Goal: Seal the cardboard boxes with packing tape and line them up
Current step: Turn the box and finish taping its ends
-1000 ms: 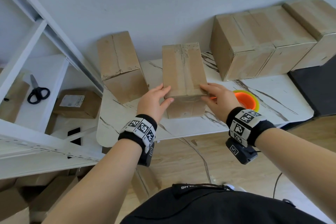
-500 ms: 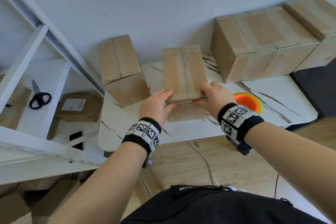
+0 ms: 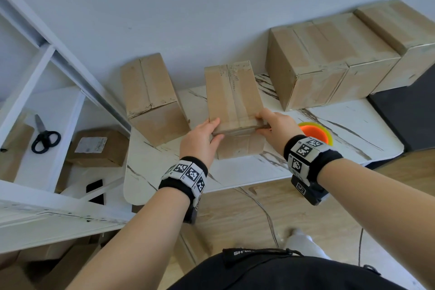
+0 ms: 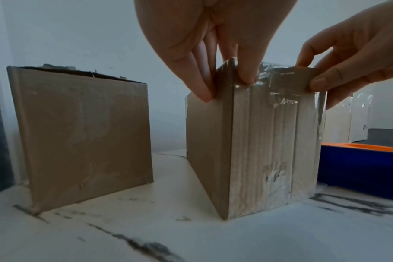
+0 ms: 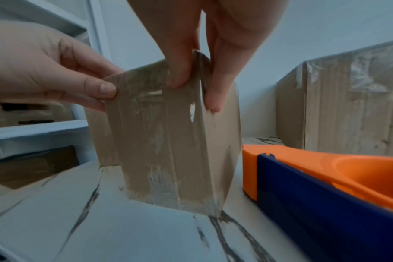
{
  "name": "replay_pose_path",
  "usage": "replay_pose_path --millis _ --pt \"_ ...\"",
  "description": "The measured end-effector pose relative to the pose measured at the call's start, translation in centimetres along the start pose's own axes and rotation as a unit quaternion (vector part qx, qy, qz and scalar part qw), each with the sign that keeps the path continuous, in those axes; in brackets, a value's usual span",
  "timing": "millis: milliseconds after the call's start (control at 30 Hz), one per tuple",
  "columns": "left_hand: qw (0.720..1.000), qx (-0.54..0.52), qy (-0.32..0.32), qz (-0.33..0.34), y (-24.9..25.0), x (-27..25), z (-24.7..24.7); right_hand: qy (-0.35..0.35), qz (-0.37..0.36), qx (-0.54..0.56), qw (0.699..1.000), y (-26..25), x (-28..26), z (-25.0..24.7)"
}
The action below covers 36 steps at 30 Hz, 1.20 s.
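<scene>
A taped cardboard box [image 3: 231, 95] stands in the middle of the marble table [image 3: 348, 132]. My left hand [image 3: 203, 140] grips its near left top corner, thumb on the front face and fingers on the side. My right hand [image 3: 273, 125] grips the near right top corner the same way. In the left wrist view the left hand [image 4: 224, 86] pinches the corner of the box [image 4: 269, 141], which has clear tape over its front. The right hand [image 5: 193, 88] pinches the opposite corner of the box [image 5: 168, 141]. An orange and blue tape dispenser [image 5: 325, 177] lies just right of the box.
Another box [image 3: 148, 92] stands left of it, its top flaps untaped. Three taped boxes [image 3: 313, 61] sit in a row at the back right against the wall. A white shelf [image 3: 30, 195] on the left holds scissors [image 3: 44, 136] and a labelled box [image 3: 98, 148].
Both hands have slid from lying along the box's near top edge to gripping its two near corners, thumbs now on the front face. The box has stayed about where it was.
</scene>
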<state>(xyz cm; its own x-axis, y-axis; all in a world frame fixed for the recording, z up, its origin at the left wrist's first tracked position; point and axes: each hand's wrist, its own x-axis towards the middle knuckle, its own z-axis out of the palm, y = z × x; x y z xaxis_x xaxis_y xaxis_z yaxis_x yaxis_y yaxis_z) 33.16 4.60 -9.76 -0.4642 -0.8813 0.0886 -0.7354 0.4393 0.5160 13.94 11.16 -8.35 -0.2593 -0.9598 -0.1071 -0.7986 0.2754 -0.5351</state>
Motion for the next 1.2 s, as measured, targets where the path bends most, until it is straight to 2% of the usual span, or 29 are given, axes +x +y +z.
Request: replay_pose_path --millis 133,200,267,367,567,833,1200 --pt "0.997 0.073 0.007 -0.014 1.2 0.5 0.5 -0.001 0.051 0.051 0.997 2.0 -0.4 -0.5" --pt "0.991 0.133 0.007 0.023 2.5 0.7 1.0 -0.023 0.090 -0.009 0.996 3.4 -0.7 -0.7" --pt "0.978 0.195 -0.023 0.066 3.8 1.0 1.8 -0.052 0.120 -0.105 0.986 4.9 -0.8 -0.8" --pt "0.966 0.245 -0.059 0.062 5.2 1.7 3.1 -0.093 0.144 -0.195 0.966 6.7 -0.9 -0.9" --pt "0.967 0.246 -0.052 0.043 7.0 2.9 4.4 -0.154 0.142 -0.225 0.952 9.4 -1.1 -0.8" --pt "0.972 0.231 -0.043 0.024 9.2 6.2 5.8 -0.151 0.147 -0.263 0.941 12.3 -1.1 -2.7" --pt "0.974 0.224 -0.038 0.013 11.5 11.7 7.8 -0.155 0.120 -0.243 0.950 15.1 -0.4 -4.1"
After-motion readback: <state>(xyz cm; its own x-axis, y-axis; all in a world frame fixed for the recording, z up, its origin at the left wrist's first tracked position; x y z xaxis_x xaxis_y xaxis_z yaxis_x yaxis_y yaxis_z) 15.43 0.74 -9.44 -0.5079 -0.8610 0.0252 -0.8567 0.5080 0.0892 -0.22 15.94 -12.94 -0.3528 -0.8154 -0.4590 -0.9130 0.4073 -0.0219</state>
